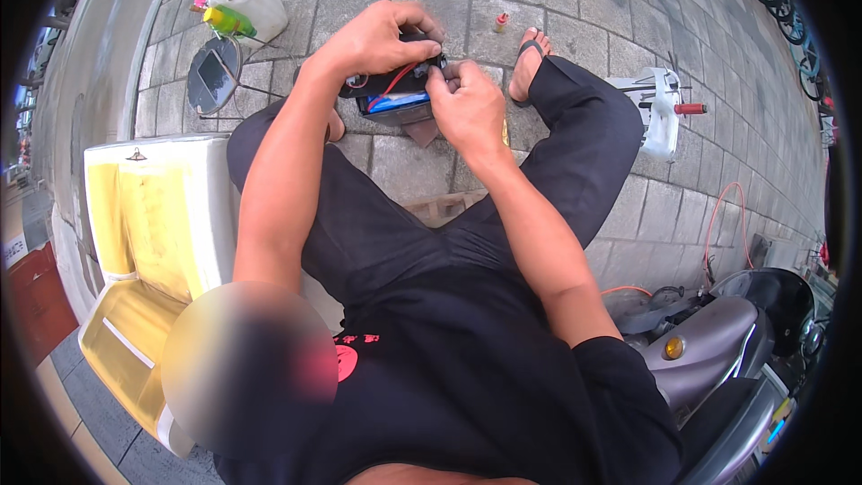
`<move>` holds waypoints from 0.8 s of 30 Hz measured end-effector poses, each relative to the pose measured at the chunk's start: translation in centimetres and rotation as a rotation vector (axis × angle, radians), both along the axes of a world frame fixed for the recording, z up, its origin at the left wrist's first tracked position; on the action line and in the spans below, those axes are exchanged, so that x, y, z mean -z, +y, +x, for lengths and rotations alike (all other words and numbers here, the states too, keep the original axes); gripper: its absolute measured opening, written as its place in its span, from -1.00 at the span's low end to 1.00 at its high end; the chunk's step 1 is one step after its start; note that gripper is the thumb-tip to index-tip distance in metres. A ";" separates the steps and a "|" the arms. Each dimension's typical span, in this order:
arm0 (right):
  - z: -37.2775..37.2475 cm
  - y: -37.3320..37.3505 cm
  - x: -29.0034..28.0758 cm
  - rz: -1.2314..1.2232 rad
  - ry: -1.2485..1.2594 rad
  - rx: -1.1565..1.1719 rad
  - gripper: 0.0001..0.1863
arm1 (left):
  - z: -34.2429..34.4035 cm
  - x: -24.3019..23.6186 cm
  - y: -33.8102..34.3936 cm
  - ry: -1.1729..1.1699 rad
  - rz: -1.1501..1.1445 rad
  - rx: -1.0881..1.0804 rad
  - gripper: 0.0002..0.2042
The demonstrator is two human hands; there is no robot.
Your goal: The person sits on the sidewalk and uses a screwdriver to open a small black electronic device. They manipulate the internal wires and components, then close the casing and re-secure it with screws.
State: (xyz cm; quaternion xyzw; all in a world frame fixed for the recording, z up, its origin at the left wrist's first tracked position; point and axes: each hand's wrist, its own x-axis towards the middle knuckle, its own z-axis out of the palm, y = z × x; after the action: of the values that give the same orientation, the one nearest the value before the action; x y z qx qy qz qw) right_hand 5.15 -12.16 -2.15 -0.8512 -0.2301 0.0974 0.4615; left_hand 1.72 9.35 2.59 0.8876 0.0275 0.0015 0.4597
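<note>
Between my knees sits an open black box (406, 114) with something blue (395, 102) showing inside it. A black cover (382, 85) with a red wire (400, 78) across it is raised above the box. My left hand (386, 38) is closed over the cover's far side, its fingers curled round the edge. Close to its fingertips, my right hand (469, 108) pinches at the cover's right end, by a small dark part (438, 61). What exactly the right fingers grip is hidden.
An open white-and-yellow box (157, 216) stands left; beyond are a round stand (199, 106) bearing a phone (215, 77), a white jug (262, 0) and a green bottle (235, 25). Right are a clear tray (663, 130), a red-handled tool (690, 109) and a scooter (709, 346). A small red-topped bottle (501, 23) stands ahead.
</note>
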 end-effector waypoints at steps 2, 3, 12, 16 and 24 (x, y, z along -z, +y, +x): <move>-0.1 0.0 0.1 0.031 0.025 0.002 -0.67 | -0.1 -0.3 -0.3 0.043 -0.032 -0.013 -0.77; -0.1 -0.1 0.1 0.028 0.018 0.003 -0.67 | 0.0 -0.4 -0.4 0.059 -0.047 -0.025 -0.78; 0.0 -0.3 -0.7 0.042 0.035 0.003 -0.69 | -0.1 -1.3 -0.8 0.155 -0.078 -0.085 -0.77; 0.0 -0.3 -0.2 0.072 -0.044 -0.022 -0.70 | -0.1 -0.8 -0.7 0.153 -0.100 -0.084 -0.77; 0.0 -0.2 0.0 0.042 -0.020 -0.023 -0.69 | -0.2 -1.1 -0.9 0.161 -0.096 -0.101 -0.77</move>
State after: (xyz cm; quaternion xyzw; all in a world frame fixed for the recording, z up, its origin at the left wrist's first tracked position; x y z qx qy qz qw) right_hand 5.14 -12.33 -2.15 -0.8397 -0.2467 0.0892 0.4755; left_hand 1.49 8.46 3.72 0.8593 0.1089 -0.0481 0.4974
